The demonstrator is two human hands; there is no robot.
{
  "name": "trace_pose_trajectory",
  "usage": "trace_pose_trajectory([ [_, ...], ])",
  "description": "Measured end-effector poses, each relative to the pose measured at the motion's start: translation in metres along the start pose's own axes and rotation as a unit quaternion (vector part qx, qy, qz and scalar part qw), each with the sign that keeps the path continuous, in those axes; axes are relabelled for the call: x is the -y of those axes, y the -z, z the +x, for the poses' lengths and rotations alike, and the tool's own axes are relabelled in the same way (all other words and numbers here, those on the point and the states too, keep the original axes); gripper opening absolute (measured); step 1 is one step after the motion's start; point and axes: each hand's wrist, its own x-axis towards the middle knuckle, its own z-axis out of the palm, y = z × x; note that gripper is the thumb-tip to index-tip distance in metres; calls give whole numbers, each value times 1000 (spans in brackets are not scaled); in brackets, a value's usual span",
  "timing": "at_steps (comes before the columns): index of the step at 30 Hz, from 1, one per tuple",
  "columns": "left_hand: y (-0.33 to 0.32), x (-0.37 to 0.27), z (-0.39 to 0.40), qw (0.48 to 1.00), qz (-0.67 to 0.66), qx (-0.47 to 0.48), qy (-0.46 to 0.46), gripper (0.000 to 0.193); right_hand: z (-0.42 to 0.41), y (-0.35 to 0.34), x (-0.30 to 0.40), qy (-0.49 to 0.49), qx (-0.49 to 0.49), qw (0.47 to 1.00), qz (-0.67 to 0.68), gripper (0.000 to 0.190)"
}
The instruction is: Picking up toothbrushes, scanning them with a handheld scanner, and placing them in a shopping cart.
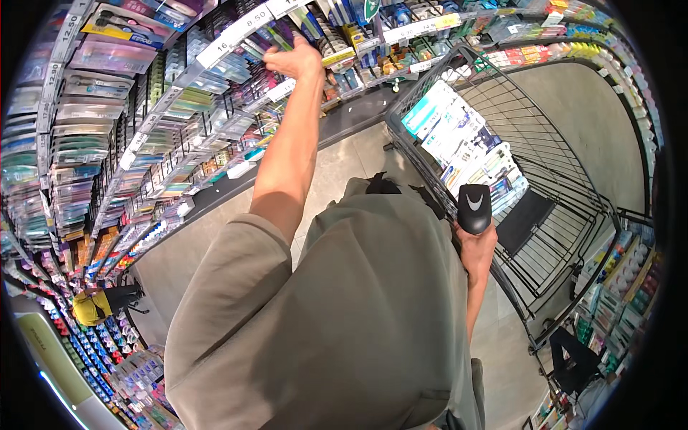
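My left hand (294, 58) reaches up into the shelf of hanging blister packs (277, 33), just under the price rail (242, 32). Its fingers are partly spread among the packs; whether they hold one I cannot tell. In my right hand (479, 244) is a black handheld barcode scanner (474, 208), its rounded head upward, beside the near rim of a wire shopping cart (543, 115). Inside the cart lie several packaged toothbrushes (467, 142) in overlapping rows, next to a black flap (524, 221).
Shelves of packaged goods (91, 118) curve along the left and top. Another shelf (618, 285) stands at the lower right. A person in a yellow top (92, 307) is far off at lower left; another person's dark-clothed legs (572, 357) show at lower right. Tiled floor (349, 156) lies between.
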Motion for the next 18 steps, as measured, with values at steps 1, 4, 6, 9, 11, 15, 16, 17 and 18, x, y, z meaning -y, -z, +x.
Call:
trace_pose_trajectory([
  [1, 7, 0, 7, 1000, 26, -9, -7, 58, 0, -1, -1, 0, -2, 1000, 10, 46],
  [4, -2, 13, 42, 996, 69, 20, -57, 71, 1, -3, 0, 4, 1, 1000, 10, 46],
  [6, -10, 17, 60, 986, 66, 30, -151, 72, 2, -5, 3, 8, 5, 1000, -1, 44],
  [9, -25, 20, 75, 982, 35, 22, -182, 65, 2, -9, 9, -1, 3, 1000, -7, 43],
  [11, -36, 30, 93, 983, 1, 23, -180, 62, 2, -12, 11, 3, 0, 1000, -12, 42],
  [15, -39, 36, 100, 980, 1, 16, -199, 54, 4, -19, 5, 6, -3, 1000, -17, 42],
  [16, -36, 35, 98, 972, -9, 11, -236, 53, 4, -21, 3, 10, -6, 1000, -17, 41],
  [17, -35, 35, 99, 971, -9, 12, -237, 53, 5, -23, 2, 9, -7, 1000, -16, 41],
  [18, -32, 31, 99, 972, -42, 31, -228, 52, 5, -25, 3, 15, -9, 1000, -16, 41],
])
